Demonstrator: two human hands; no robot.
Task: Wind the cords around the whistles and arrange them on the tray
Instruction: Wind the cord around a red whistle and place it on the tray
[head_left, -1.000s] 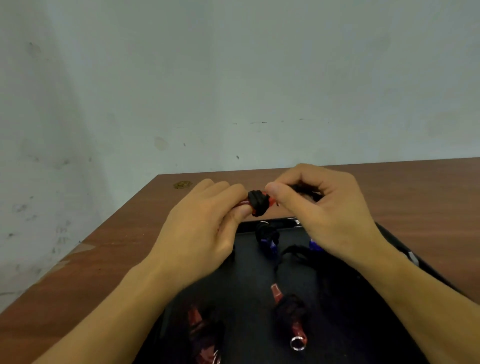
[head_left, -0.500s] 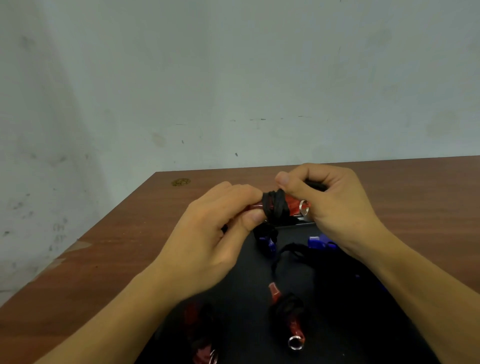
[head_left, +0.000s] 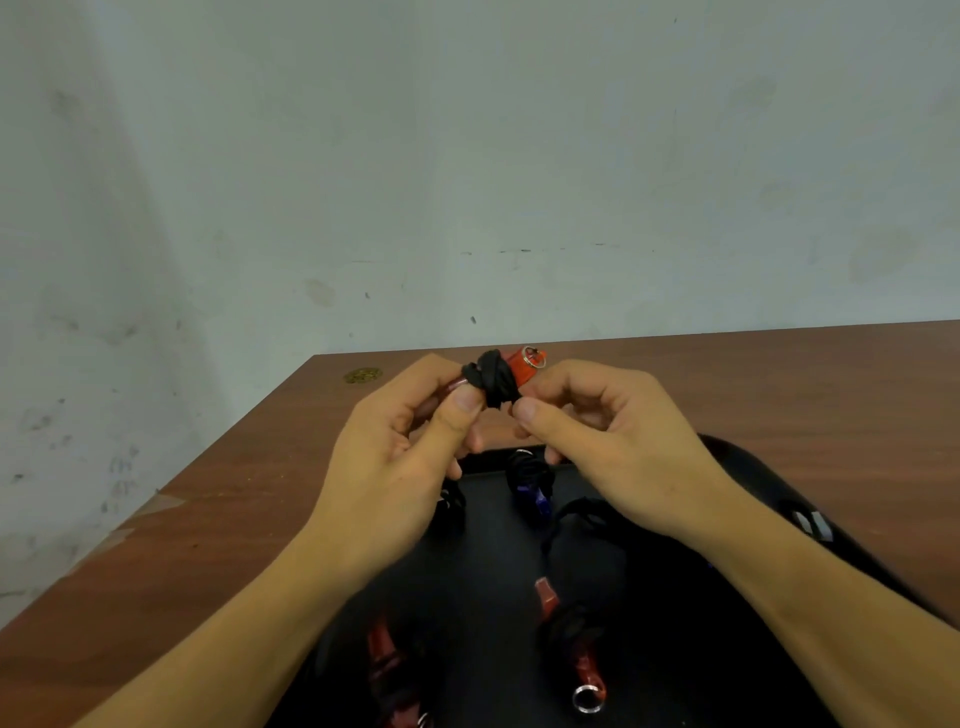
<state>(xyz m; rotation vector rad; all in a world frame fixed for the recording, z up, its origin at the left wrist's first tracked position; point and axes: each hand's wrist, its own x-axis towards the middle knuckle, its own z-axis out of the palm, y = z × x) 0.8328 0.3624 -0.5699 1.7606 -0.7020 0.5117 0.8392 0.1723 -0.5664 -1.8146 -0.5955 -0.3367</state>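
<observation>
Brown wood table against wall; black tray on it w/ wound whistles, gold sticker at far corner.

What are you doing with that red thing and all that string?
Both hands are holding up a red whistle with its black cord wound around the middle. The left hand pinches one end, and the right hand pinches the cord. Other wrapped whistles, red and blue, already lie on the black tray below.
</observation>
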